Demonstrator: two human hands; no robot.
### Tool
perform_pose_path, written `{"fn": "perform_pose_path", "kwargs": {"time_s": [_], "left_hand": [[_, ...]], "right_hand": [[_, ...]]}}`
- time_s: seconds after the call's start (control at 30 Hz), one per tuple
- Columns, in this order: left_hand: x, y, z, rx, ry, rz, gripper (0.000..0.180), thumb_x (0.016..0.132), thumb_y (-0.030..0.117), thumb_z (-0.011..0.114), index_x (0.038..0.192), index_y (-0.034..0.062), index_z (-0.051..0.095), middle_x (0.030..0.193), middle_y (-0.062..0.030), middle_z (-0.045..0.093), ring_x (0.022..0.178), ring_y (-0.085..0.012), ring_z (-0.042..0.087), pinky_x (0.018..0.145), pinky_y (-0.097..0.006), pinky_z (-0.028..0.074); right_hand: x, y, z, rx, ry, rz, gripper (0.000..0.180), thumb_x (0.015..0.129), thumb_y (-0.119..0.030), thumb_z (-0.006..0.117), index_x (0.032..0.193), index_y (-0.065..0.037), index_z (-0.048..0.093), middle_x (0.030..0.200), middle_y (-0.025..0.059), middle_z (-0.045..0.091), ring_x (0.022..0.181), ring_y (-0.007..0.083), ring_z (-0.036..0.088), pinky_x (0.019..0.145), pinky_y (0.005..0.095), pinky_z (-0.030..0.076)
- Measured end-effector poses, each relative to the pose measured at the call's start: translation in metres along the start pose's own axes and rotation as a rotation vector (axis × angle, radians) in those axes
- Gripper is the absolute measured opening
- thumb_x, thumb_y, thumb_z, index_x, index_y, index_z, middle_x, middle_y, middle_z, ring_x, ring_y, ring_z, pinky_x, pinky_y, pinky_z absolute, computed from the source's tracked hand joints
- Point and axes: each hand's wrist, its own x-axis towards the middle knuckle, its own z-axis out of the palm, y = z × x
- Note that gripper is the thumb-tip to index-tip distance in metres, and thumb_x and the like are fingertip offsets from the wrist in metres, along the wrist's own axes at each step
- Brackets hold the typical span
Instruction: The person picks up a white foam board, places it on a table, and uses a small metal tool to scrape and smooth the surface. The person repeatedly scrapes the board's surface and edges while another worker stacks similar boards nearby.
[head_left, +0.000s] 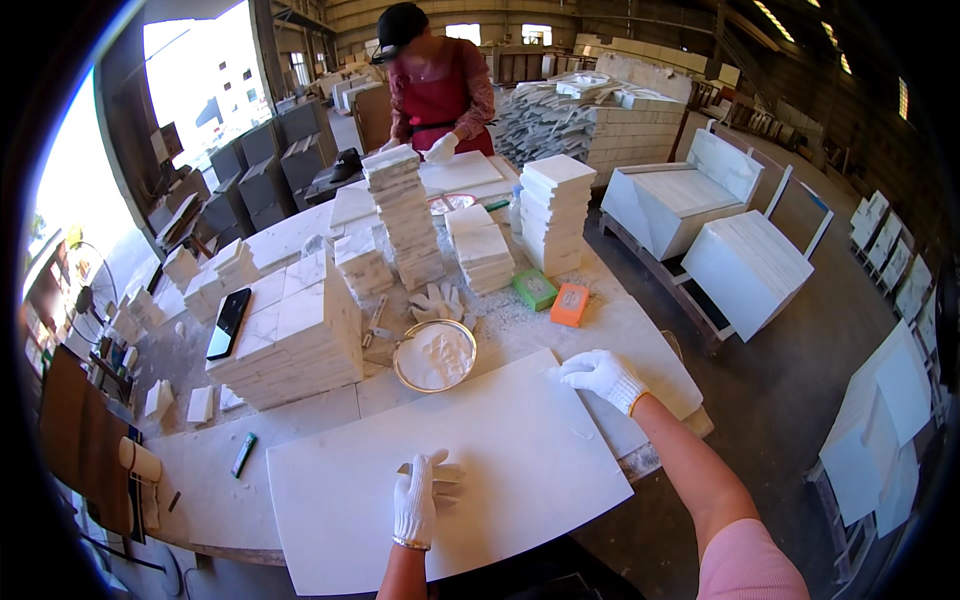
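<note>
**Both gloved hands on a white stone slab at the near edge of the counter**

The large white slab lies flat on the counter, along its near edge, and its near corners overhang that edge.

Left hand, in a white knit glove, rests on the slab close to its near edge. Its grip is loosely closed round a small flat tool, of which only a tip shows beside the fingers; what kind of tool cannot be told.

Right hand, also gloved, lies palm down on the slab's far right corner. Its grip is open, fingers spread flat, and holds nothing.

Just beyond the slab's far edge stands a round metal pan with white paste in it. A spare pair of white gloves lies just behind the pan. To the right of these sit a green block and an orange block, side by side.

On the left half of the counter stands a broad stack of marble tiles with a black phone on top. Taller tile stacks stand toward the far end. A green marker lies near the left near corner.

At the far end of the counter a second person in a red apron has a gloved hand on a tile.
</note>
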Motion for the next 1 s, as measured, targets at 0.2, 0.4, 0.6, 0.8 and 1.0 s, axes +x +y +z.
{"fn": "perform_pose_path", "kwargs": {"time_s": [0.2, 0.4, 0.6, 0.8, 1.0], "left_hand": [[-0.002, 0.003, 0.000, -0.003, -0.007, 0.003, 0.068, 0.099, 0.057, 0.043, 0.127, -0.0025, 0.060, 0.103, -0.0175, 0.072, 0.080, -0.0240, 0.070, 0.061, -0.030, 0.055], [0.000, 0.000, -0.001, 0.001, -0.006, 0.015, 0.068, 0.099, 0.057, 0.042, 0.127, -0.0024, 0.060, 0.102, -0.0169, 0.072, 0.079, -0.0231, 0.070, 0.061, -0.030, 0.054], [0.000, -0.001, -0.001, -0.008, 0.000, 0.004, 0.067, 0.100, 0.057, 0.042, 0.126, -0.0012, 0.061, 0.100, -0.0169, 0.072, 0.079, -0.0228, 0.070, 0.061, -0.029, 0.054], [0.000, -0.001, -0.001, -0.006, 0.001, 0.012, 0.067, 0.099, 0.057, 0.042, 0.126, -0.0006, 0.062, 0.100, -0.0168, 0.072, 0.078, -0.0227, 0.069, 0.060, -0.030, 0.055], [-0.001, 0.001, -0.001, -0.006, 0.005, 0.002, 0.066, 0.099, 0.057, 0.043, 0.125, -0.0004, 0.062, 0.100, -0.0167, 0.072, 0.077, -0.0230, 0.070, 0.059, -0.029, 0.055]], "right_hand": [[0.002, -0.007, 0.001, -0.026, -0.018, 0.007, 0.027, 0.078, -0.032, 0.077, 0.097, -0.012, 0.077, 0.097, 0.0042, 0.075, 0.091, 0.0179, 0.070, 0.082, 0.0310, 0.052], [-0.001, -0.012, -0.001, -0.021, -0.020, -0.011, 0.026, 0.078, -0.028, 0.077, 0.097, -0.011, 0.077, 0.097, 0.0042, 0.075, 0.089, 0.0163, 0.070, 0.081, 0.0302, 0.053], [-0.004, -0.023, -0.003, 0.014, -0.031, -0.019, 0.024, 0.078, -0.023, 0.078, 0.098, -0.007, 0.076, 0.095, 0.0047, 0.076, 0.088, 0.0143, 0.070, 0.081, 0.0291, 0.053], [-0.005, -0.026, -0.003, -0.029, -0.024, -0.022, 0.025, 0.078, -0.025, 0.078, 0.098, -0.009, 0.077, 0.095, 0.0042, 0.076, 0.086, 0.0136, 0.070, 0.080, 0.0289, 0.053], [-0.002, -0.019, -0.003, -0.115, -0.028, -0.026, 0.026, 0.079, -0.032, 0.076, 0.097, -0.014, 0.077, 0.096, 0.0023, 0.076, 0.087, 0.0159, 0.070, 0.080, 0.0294, 0.053]]}}
